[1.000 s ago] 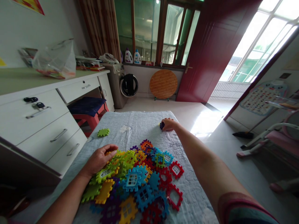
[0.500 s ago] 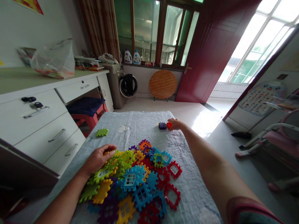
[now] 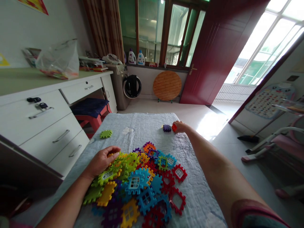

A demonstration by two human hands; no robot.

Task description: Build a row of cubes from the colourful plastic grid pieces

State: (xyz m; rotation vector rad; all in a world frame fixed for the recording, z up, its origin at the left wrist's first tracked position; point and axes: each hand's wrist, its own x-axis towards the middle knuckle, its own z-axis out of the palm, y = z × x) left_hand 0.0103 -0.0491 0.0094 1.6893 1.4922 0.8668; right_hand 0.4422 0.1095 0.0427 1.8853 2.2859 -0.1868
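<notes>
On the far right part of the cloth-covered table, my right hand is closed on an orange-red plastic interlocking block. Just left of that piece lies a dark purple notched block, with a bit of yellow at its far side. My left hand rests at the left edge of a mixed pile of notched plastic tiles, its fingers curved and thumb apart over yellow and green ones. In the pile are a light blue window tile, a red frame tile and a yellow tile.
A lone green tile lies at the table's far left. White drawers and a red stool stand to the left. Behind are a washing machine and a round wooden board. A pink chair is at right.
The whole view has shifted slightly, so things sit a little further right. The orange-red block in my right hand appears slightly farther from the purple one. My left hand stays on the pile.
</notes>
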